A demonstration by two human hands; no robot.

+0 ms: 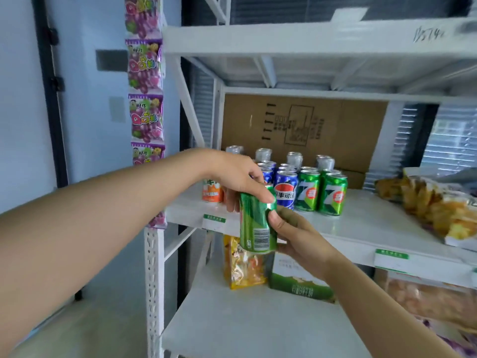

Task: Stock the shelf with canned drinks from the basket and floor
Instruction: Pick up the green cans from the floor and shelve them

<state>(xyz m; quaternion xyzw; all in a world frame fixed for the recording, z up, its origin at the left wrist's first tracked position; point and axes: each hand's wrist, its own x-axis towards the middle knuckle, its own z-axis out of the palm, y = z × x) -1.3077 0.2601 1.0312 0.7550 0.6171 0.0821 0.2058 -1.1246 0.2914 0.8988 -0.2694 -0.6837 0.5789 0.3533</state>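
Head-height view of a white metal shelf (374, 218) in a shop. In the near centre, a green can (255, 228) is held in the air just in front of the shelf's near edge, roughly upright, its barcode facing the viewer. The left grip (237, 177) reaches in from the left and curls over the top of the can. The right grip (299, 236) comes up from the lower right and grasps the can's lower side, thumb on the front. Both are closed round the can.

Beyond it on the shelf stand an orange can (212, 193) at the left, blue cans (284, 192) in the middle and two matching green cans (320, 195) to their right. Silver-topped cans (294, 158) stand behind them, with a cardboard box (304, 125) at the far back. Snack bags (438, 210) lie at the right. The basket and floor are out of view.

The step appears to be setting this can down. It would likely go best with one grip letting go while the other keeps a firm hold. The can should be lowered flat and upright, label outward, onto the bare shelf just right of the matching green cans. The front row stands close together, so a gentle, straight set-down should avoid toppling its neighbours
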